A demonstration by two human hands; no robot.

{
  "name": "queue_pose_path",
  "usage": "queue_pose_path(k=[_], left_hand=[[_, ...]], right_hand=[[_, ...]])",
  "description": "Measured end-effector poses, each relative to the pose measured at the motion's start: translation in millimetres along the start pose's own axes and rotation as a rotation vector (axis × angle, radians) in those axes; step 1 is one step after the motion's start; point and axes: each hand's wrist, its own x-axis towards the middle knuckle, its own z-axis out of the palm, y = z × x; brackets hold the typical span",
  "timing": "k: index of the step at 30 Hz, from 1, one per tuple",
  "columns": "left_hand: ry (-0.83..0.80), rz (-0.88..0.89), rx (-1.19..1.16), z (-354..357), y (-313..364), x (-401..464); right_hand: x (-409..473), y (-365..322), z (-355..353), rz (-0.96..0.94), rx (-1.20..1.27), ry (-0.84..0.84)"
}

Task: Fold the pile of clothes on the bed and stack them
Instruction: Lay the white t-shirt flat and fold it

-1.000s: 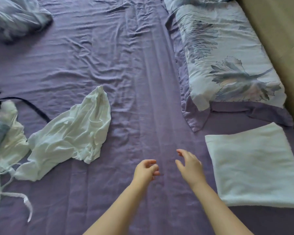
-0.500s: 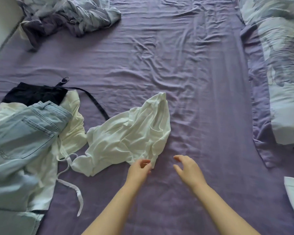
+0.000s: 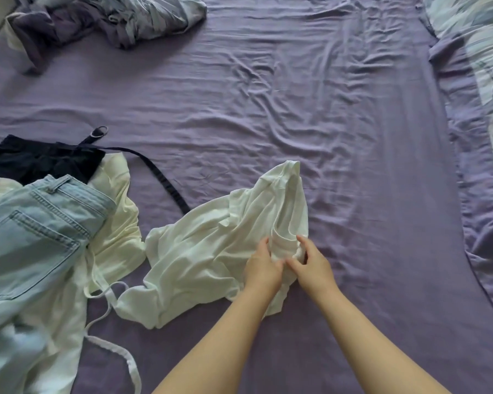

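Head view showed both hands bunched into a crumpled white garment lying near the middle of the purple sheet. Left hand and right hand sat side by side, almost touching, fingers curled into its right edge. Pale jeans and a dark piece waited at left. Judged step: picking up the next item; next, lift and spread it flat.
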Motion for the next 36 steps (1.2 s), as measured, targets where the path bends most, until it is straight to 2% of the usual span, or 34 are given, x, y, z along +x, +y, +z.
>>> queue_pose_path(k=[2, 4, 7, 10, 15, 22, 26, 31, 33, 36], left_hand=[[0.0, -0.093, -0.125, 0.9, 0.9, -1.1], [-0.024, -0.075, -0.185, -1.8, 2.2, -4.4], [0.026, 0.023, -0.322, -20.5, 12.7, -17.0], [0.148, 0.121, -0.342, -49.5, 29.0, -30.9], [0.224, 0.276, -0.384, -97.4, 77.5, -69.9], [0.292, 0.482, -0.518, -149.8, 159.4, -159.8], [0.217, 0.622, -0.509, -171.2, 205.6, -219.3], [0.184, 0.765, -0.429, -192.3, 254.8, -288.3], [0.188, 0.796, -0.42, -200.1, 267.5, -310.5], [0.278, 0.833, -0.387, -208.2, 279.0, -335.8]], right_hand=[[-5.2, 0.9, 0.9, 0.012, 0.054, 0.044], [-12.4, -1.0, -3.0, 0.004, 0.125, 0.066], [-21.6, -7.3, -20.4, -0.034, 0.198, 0.104], [-31.5, -20.4, -45.4, -0.101, 0.231, 0.137], [-66.7, -64.3, -83.0, -0.241, 0.363, 0.062], [-132.1, -129.7, -150.8, -0.511, 0.205, -0.012], [-169.3, -175.8, -190.2, -0.665, 0.157, -0.052], [-215.7, -242.0, -234.9, -0.867, 0.178, -0.215], [-232.3, -262.4, -247.8, -0.888, 0.19, -0.205], [-255.9, -286.8, -262.9, -0.919, 0.171, -0.152]])
